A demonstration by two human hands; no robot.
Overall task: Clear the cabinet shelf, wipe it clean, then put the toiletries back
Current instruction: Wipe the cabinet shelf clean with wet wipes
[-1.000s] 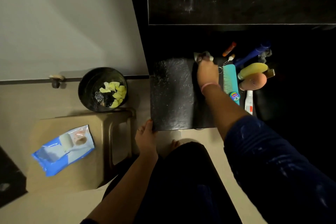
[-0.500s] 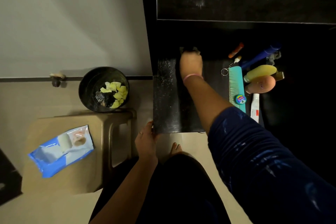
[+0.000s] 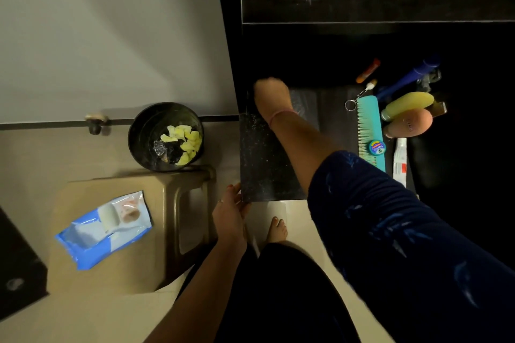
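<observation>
Pressing right hand (image 3: pixel 271 97) on dark shelf (image 3: pixel 264 164) at centre frame, fingers hidden, grip unclear; left hand (image 3: pixel 230 213) open, gripping shelf's front-left corner; toiletries (image 3: pixel 401 114) lying right of centre.

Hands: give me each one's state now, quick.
Left hand: open, fingers resting against the shelf corner, holding nothing.
Right hand: on the shelf's far left; grip cannot be told.

Right hand (image 3: pixel 271 97) on dark shelf (image 3: pixel 264 164)

Home bathroom: dark cabinet shelf (image 3: pixel 267 164) w/ comb (image 3: pixel 369 125), toothpaste tube (image 3: pixel 400 160), lotion bottles (image 3: pixel 407 104); tiled floor (image 3: pixel 295 214).
</observation>
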